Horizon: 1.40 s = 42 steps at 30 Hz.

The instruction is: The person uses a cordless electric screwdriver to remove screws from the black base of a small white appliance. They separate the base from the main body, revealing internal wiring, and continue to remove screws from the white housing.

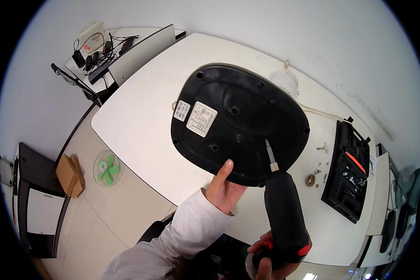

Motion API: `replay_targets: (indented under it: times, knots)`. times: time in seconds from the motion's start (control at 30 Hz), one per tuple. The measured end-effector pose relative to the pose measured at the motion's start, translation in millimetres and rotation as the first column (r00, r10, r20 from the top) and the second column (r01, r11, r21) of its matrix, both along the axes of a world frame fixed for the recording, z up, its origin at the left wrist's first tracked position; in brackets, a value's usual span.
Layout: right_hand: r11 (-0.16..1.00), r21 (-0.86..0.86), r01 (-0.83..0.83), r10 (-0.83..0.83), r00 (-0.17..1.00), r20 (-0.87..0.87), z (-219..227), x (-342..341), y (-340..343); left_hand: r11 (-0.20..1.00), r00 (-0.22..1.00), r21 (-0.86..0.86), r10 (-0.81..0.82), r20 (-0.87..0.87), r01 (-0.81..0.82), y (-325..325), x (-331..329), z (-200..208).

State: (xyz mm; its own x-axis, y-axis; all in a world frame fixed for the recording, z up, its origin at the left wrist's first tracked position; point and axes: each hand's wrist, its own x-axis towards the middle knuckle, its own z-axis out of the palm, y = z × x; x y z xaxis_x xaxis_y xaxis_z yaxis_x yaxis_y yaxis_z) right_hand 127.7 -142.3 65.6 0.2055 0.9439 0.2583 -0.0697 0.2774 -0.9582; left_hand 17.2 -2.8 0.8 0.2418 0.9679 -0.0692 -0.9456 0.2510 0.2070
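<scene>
My left hand (225, 191) grips the near edge of a black, rounded appliance base (252, 128), thumb on the side facing me and fingers mostly hidden behind. The base is tilted up above the white table, showing several recessed holes and two white labels. My right hand (264, 268) is wrapped round the handle of a black cordless screwdriver (284, 210) with red accents. Its long metal bit (269, 151) points away from me, in front of the lower right part of the base. Whether the bit tip touches the base I cannot tell.
On the white table (140, 112), an open black tool case (345, 172) lies at the right beside small loose metal parts (317, 171) and a brown ring (310, 179). A pale cord (326, 111) runs behind. Green fan blades (108, 169) and a cardboard box (70, 176) sit on the floor.
</scene>
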Motion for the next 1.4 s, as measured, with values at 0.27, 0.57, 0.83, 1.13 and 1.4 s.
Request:
replay_targets:
  times: [0.27,0.57,0.83,1.13,1.4]
  knots:
    - [0.995,-0.005,0.095,-0.095,0.994,0.045,-10,14,-13,1.000,0.997,-0.019,0.015,-0.078,-0.016,-3,9,-5]
    - [1.000,-0.010,0.017,-0.015,0.981,0.192,-4,12,-11,0.989,0.998,-0.133,-0.065,-0.026,0.061,-3,3,-20]
    - [0.982,-0.064,0.180,-0.178,0.983,0.039,20,-16,27,0.981,0.987,-0.123,-0.156,-0.029,0.151,-1,4,-30]
    - [0.996,0.017,0.088,-0.088,0.996,0.001,35,-19,41,0.984,0.989,-0.120,-0.118,0.093,0.129,-2,6,-6]
    - [0.996,-0.010,-0.093,0.094,0.984,0.153,42,-12,65,0.987,0.983,-0.039,-0.159,-0.094,0.156,2,7,-28]
